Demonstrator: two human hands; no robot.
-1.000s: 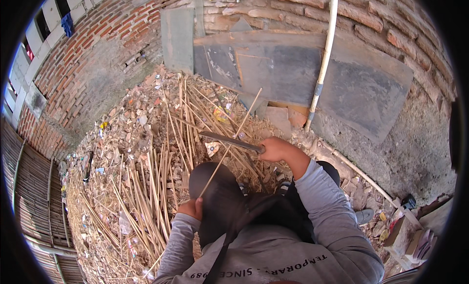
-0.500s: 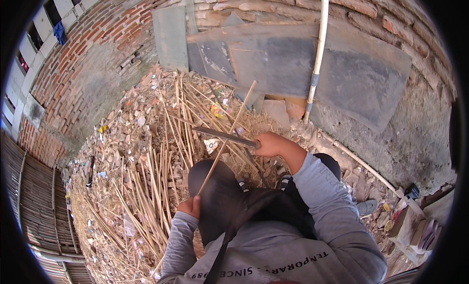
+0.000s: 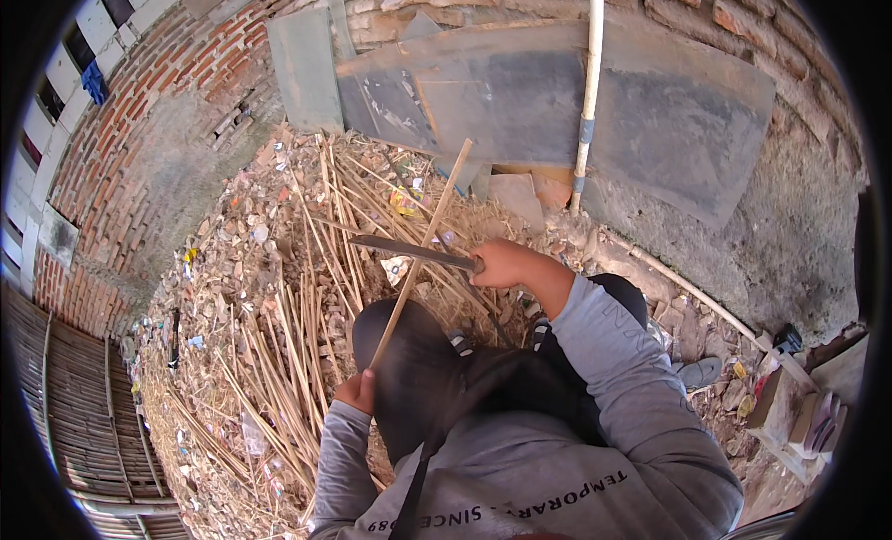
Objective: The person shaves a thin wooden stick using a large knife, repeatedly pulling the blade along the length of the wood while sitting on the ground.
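Note:
My left hand [image 3: 356,391] is closed around the lower end of a pale bamboo strip [image 3: 449,191], which slants up and away across my left knee. In my right hand [image 3: 503,264] is the handle of a long dark-bladed knife [image 3: 409,250]. Its blade points left and crosses the strip around the middle, apparently touching it. The handle itself is mostly hidden by my fingers. Left of my knee, many cut bamboo strips [image 3: 295,349] lie on the ground, and more strips [image 3: 336,201] lie farther off.
Rubble and shavings [image 3: 232,280] cover the ground. Grey boards [image 3: 520,103] lean on the brick wall behind a white upright pipe [image 3: 588,103]. A bamboo screen [image 3: 79,382] stands at left. A grey sandal [image 3: 699,373] and a wooden box [image 3: 790,414] are at right.
The strip shows a broader side than before, as if turned in my left hand. The knife still lies across it. The whole view has shifted slightly.

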